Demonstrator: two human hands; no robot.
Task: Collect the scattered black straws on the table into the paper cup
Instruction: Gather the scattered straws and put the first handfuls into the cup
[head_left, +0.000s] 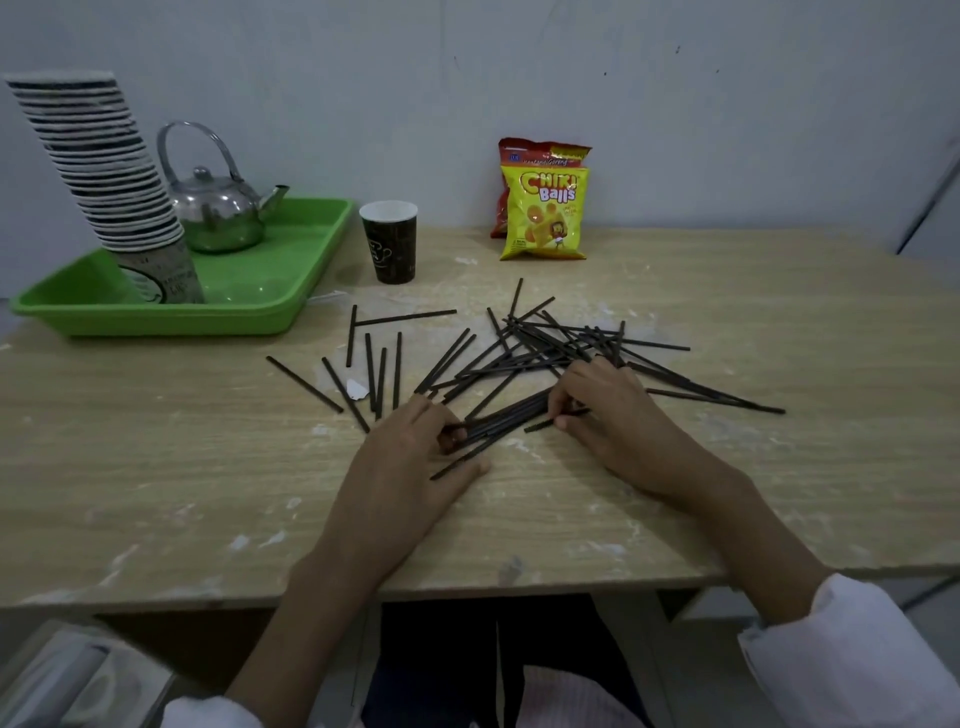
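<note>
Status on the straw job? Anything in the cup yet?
Done: nothing visible; no straws stick out of the paper cup. In hand: left hand and right hand grip opposite ends of a bundle of straws lying on the table. Left: the crossed pile behind the right hand, the loose straws further left, then the cup.

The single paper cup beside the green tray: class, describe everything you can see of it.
The paper cup is dark brown with a faint printed pattern, a white inside and white rim. It stands upright on the wooden table, beside the right edge of the green tray. The black straws lie apart from it; none shows inside.
</note>
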